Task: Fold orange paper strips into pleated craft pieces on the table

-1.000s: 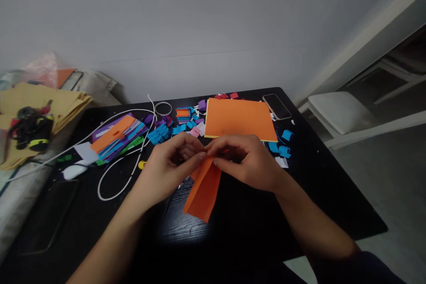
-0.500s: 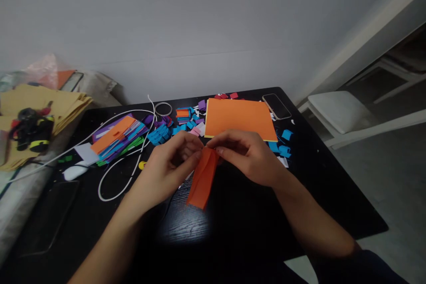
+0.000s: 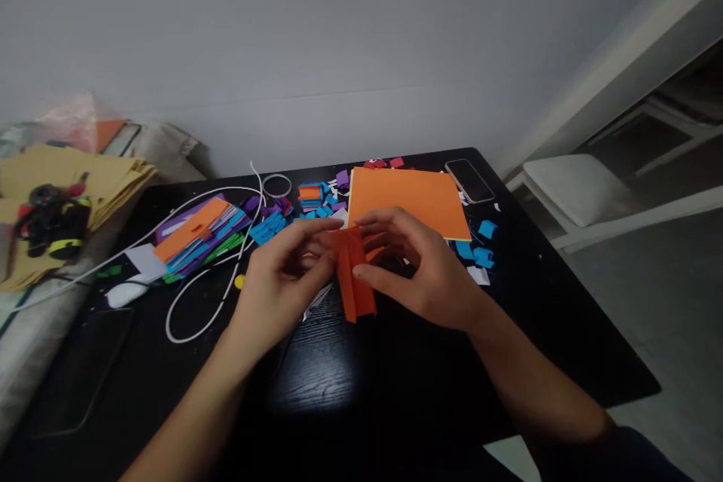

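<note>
A folded strip of orange paper (image 3: 355, 290) is held up between my two hands, above the black table, with creases running along its length. My left hand (image 3: 291, 263) pinches its left edge between thumb and curled fingers. On the other side, my right hand (image 3: 421, 267) has its thumb on the strip's face and its fingers behind and above the upper edge. Just beyond the hands lies a stack of orange sheets (image 3: 410, 199). Close to my left hand are small blue folded paper pieces (image 3: 268, 228).
A white cable (image 3: 169, 316) loops over the left of the table (image 3: 508, 376), near a white mouse (image 3: 127, 291) and coloured paper strips (image 3: 197, 230). One phone (image 3: 470, 181) lies back right, another dark phone-like slab (image 3: 82, 369) at left. Brown envelopes (image 3: 113, 173) are piled far left.
The orange strip has turned more upright and its lower end has swung right and up. My right thumb has moved down onto its face, and the right fingers have spread.
</note>
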Tool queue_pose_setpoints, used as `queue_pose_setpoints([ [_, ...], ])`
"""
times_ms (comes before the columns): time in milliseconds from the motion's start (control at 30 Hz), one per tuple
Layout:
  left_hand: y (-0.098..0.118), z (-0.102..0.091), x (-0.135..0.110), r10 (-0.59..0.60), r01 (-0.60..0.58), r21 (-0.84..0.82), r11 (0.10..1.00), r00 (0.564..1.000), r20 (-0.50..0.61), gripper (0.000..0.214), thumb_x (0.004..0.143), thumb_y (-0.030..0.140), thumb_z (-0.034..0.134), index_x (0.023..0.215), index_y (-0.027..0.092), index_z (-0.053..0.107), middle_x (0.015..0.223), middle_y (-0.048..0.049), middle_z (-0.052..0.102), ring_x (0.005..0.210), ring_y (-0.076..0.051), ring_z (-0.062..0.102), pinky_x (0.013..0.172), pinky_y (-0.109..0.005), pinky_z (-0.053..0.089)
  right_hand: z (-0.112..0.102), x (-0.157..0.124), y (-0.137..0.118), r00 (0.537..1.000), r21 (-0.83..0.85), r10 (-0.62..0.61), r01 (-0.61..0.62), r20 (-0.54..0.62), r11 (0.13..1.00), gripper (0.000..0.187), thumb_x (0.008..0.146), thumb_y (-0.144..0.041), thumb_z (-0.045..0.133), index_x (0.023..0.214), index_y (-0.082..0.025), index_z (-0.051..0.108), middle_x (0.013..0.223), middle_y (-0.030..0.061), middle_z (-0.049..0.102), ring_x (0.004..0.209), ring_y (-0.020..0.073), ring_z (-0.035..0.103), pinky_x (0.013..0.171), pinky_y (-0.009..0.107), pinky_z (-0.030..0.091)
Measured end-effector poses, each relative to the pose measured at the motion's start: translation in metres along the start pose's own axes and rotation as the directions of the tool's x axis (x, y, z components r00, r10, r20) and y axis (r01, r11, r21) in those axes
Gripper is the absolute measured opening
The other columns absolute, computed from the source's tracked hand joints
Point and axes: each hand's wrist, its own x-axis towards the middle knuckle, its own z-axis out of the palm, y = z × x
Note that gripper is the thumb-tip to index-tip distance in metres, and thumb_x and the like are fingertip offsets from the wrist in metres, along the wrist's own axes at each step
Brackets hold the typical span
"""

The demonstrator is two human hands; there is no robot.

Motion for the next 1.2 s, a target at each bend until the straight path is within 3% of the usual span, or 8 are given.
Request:
queue_pose_setpoints([
  [167,-0.003,0.005,-0.002,0.027,-0.028,0.09,0.996,1.0,0.012,0.019,0.093,0.016,0.069,0.111,0.023,0.068,0.092,0.0012,0.071,0.077,-0.011,0.068,0.068,-0.02,0.056,0.01,0.0,0.003,0.988,-0.126,-0.061,0.043,-0.141,0.991,0.025,0.09,-0.02,0.074,0.115,-0.023,0.07,0.107,0.0039,0.079,0.092,0.0188,0.078,0.082,0.034,0.065],
  [333,-0.007,0.005,-0.001,0.15,-0.149,0.222,0.964,0.989,0.011,0.023,0.095,0.02,0.072,0.116,0.024,0.066,0.098,0.0005,0.072,0.085,-0.012,0.07,0.078,-0.023,0.058,0.014,-0.001,0.002,0.987,-0.199,-0.106,0.081,-0.119,0.977,0.022,0.092,-0.022,0.07,0.114,-0.021,0.075,0.104,0.0055,0.082,0.088,0.0197,0.079,0.078,0.034,0.064],
  [467,-0.008,0.001,-0.001,0.233,-0.244,0.344,0.907,0.97,0.075,0.023,0.096,0.019,0.071,0.119,0.023,0.068,0.103,-0.0008,0.074,0.086,-0.012,0.071,0.079,-0.024,0.057,0.014,-0.003,0.0,0.99,-0.208,-0.102,0.079,-0.102,0.975,0.02,0.092,-0.024,0.072,0.112,-0.021,0.078,0.103,0.0062,0.082,0.087,0.02,0.078,0.077,0.035,0.063],
  [567,-0.008,0.0,-0.002,0.221,-0.228,0.323,0.918,0.973,0.059,0.022,0.096,0.021,0.072,0.117,0.023,0.069,0.098,-0.0001,0.075,0.084,-0.012,0.071,0.077,-0.024,0.057,0.011,-0.003,-0.003,0.997,-0.072,-0.009,0.004,-0.072,0.997,0.023,0.093,-0.029,0.074,0.115,-0.023,0.078,0.105,0.0059,0.083,0.093,0.021,0.079,0.084,0.036,0.064],
  [733,-0.007,0.005,-0.002,0.127,-0.116,0.119,0.986,0.988,-0.089,0.019,0.095,0.021,0.072,0.114,0.023,0.071,0.091,0.0005,0.073,0.08,-0.012,0.07,0.074,-0.024,0.059,0.001,0.002,-0.003,0.997,0.206,0.07,-0.062,-0.031,0.977,0.018,0.1,-0.033,0.067,0.11,-0.026,0.081,0.105,0.0025,0.082,0.098,0.0171,0.078,0.089,0.032,0.063],
  [867,-0.006,0.008,-0.003,0.087,-0.083,0.036,0.996,0.986,-0.14,0.014,0.095,0.02,0.072,0.109,0.023,0.073,0.09,0.0008,0.073,0.08,-0.012,0.071,0.074,-0.023,0.059,0.001,0.006,-0.001,0.993,0.297,0.101,-0.113,0.055,0.948,0.016,0.094,-0.028,0.076,0.109,-0.027,0.081,0.104,0.0011,0.082,0.1,0.0177,0.078,0.092,0.032,0.063],
  [1200,-0.004,0.008,-0.005,0.101,-0.09,0.075,0.993,0.981,-0.167,0.007,0.093,0.019,0.074,0.099,0.023,0.071,0.087,0.002,0.075,0.074,-0.011,0.071,0.066,-0.02,0.057,0.01,0.006,-0.003,0.993,0.411,0.115,-0.109,0.01,0.905,0.011,0.091,-0.029,0.079,0.102,-0.028,0.082,0.099,-0.0005,0.081,0.094,0.0146,0.078,0.088,0.029,0.065],
])
